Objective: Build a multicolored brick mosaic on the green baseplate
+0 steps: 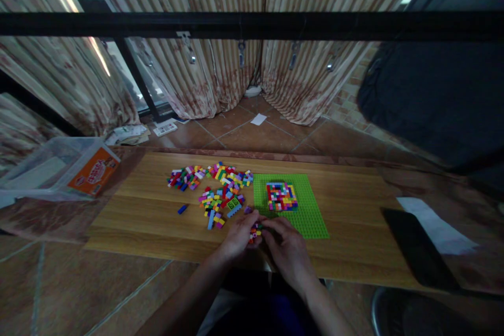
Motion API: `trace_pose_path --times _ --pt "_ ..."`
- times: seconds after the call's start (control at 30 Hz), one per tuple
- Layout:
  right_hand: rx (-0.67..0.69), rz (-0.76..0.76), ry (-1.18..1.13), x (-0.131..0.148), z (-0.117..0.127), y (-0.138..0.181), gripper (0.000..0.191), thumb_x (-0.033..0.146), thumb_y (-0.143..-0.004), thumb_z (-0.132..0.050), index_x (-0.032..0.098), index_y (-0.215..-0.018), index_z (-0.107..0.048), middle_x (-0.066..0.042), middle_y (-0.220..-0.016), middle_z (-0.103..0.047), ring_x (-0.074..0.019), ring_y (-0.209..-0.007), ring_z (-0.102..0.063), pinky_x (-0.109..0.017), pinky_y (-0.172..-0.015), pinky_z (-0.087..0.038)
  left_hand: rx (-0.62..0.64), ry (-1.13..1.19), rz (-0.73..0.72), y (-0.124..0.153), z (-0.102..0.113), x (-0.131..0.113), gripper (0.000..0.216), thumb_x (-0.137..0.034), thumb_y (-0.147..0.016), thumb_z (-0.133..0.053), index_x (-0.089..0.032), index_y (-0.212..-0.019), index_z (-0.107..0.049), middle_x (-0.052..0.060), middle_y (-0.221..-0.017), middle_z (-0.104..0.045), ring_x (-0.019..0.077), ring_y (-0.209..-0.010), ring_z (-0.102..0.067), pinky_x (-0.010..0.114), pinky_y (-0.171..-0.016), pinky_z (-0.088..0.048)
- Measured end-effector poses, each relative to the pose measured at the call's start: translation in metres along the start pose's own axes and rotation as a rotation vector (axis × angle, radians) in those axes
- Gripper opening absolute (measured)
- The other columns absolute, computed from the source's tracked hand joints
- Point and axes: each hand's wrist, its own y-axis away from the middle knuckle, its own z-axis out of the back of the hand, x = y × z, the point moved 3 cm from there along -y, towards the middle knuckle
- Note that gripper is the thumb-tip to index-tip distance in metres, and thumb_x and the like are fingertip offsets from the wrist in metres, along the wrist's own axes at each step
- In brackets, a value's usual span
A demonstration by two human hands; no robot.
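Near the table's front edge, my left hand (241, 232) curls around a small cluster of coloured toy bricks (255, 233), with red, yellow and green showing. My right hand (289, 247) comes in from the other side, its fingertips closed at the same cluster; the exact grip is partly hidden. Just beyond the hands lies a green baseplate (311, 215). On it stands a multicoloured block structure (281, 197) with low walls built of bricks. To the left of the plate, loose bricks (212, 199) are spread in several heaps.
A single blue brick (181, 209) lies apart on the wooden table (137, 215). A clear plastic bin (51, 168) with an orange label stands at the far left. At the right end are a dark flat object (417, 247) and white paper (437, 226). A black rail (252, 26) crosses beyond.
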Motion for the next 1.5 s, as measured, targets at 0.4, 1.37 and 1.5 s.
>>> trace_pose_path --times 0.4,1.37,1.5 --pt "-0.074 0.022 0.063 -0.005 -0.001 0.001 0.02 0.026 -0.086 -0.052 0.023 -0.094 -0.07 -0.004 -0.088 -0.065 -0.0173 -0.081 -0.062 -0.031 -0.075 -0.051 0.082 -0.086 -0.026 0.003 -0.002 -0.002 0.033 -0.046 -0.068 -0.068 -0.015 -0.069 -0.059 -0.006 -0.052 -0.045 0.004 -0.038 -0.037 0.018 -0.039 -0.018" --pt "-0.447 -0.155 0.11 -0.037 0.04 -0.007 0.03 0.042 -0.084 -0.055 0.016 -0.087 -0.07 -0.01 -0.087 -0.068 -0.0215 -0.079 -0.063 -0.035 -0.074 -0.049 0.173 -0.261 0.002 0.002 -0.005 -0.007 0.034 -0.048 -0.07 -0.065 -0.015 -0.075 -0.062 -0.001 -0.058 -0.061 0.0031 -0.038 -0.035 0.019 -0.041 -0.016" --pt "-0.489 -0.177 0.132 -0.044 0.039 -0.014 0.034 0.045 -0.083 -0.055 0.015 -0.087 -0.07 -0.011 -0.088 -0.068 -0.0217 -0.078 -0.063 -0.035 -0.074 -0.048 0.179 -0.257 -0.004 0.0 -0.005 -0.006 0.032 -0.047 -0.071 -0.065 -0.016 -0.074 -0.062 -0.001 -0.058 -0.061 0.003 -0.037 -0.033 0.02 -0.041 -0.015"
